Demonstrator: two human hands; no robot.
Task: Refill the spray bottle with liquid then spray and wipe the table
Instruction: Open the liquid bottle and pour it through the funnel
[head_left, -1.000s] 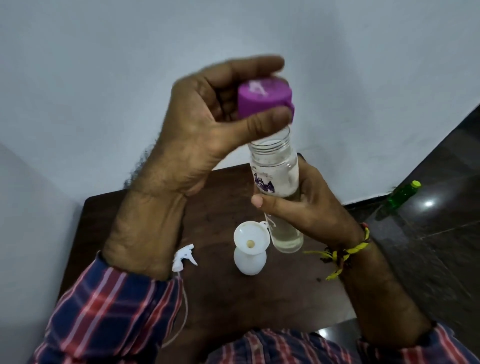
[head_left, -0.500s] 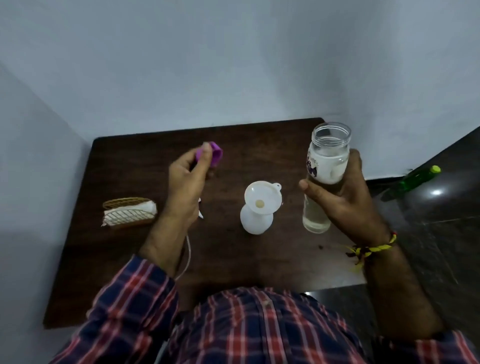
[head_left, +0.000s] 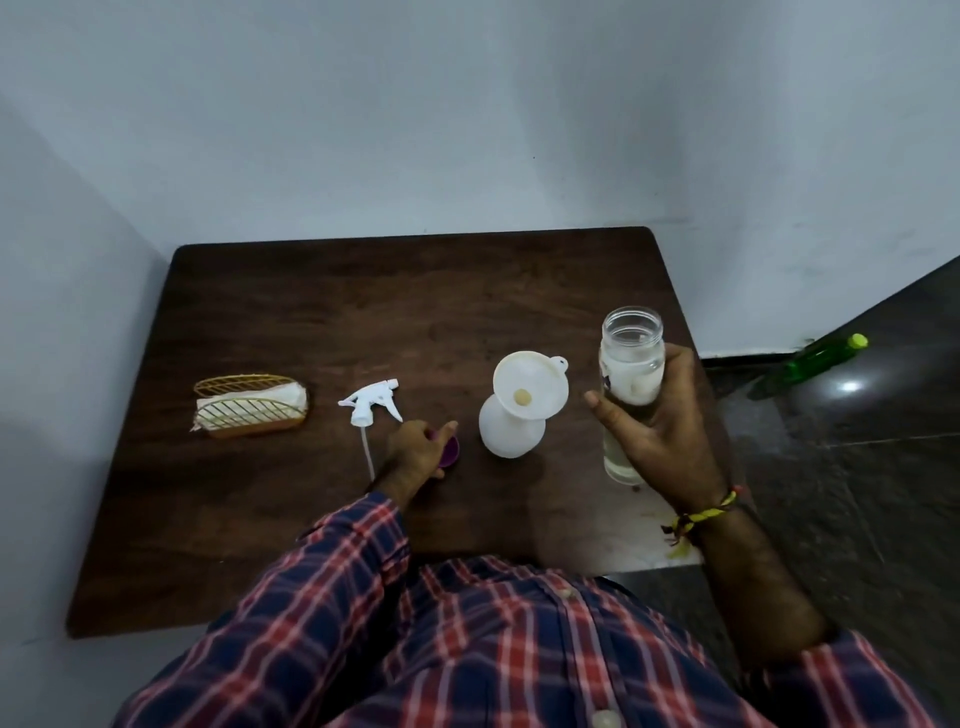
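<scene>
Left hand (head_left: 415, 453): low on the dark wooden surface (head_left: 291, 322); fingers curled round the purple cap (head_left: 450, 454)
Right hand (head_left: 655, 426): grips the clear uncapped bottle (head_left: 631, 364) upright, liquid in its lower part
Spray bottle (head_left: 511, 428): white, standing between the hands; white funnel (head_left: 530, 391) in its neck
Spray head (head_left: 371, 400): lying left of the cap, tube toward the person
Napkin holder (head_left: 249, 405): far left
Green bottle (head_left: 826, 353): on the floor, right

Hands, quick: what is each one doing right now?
Left hand: fingers curled round the small purple plastic cap, low at the dark wooden table.
Right hand: grips the clear uncapped bottle, upright.
</scene>
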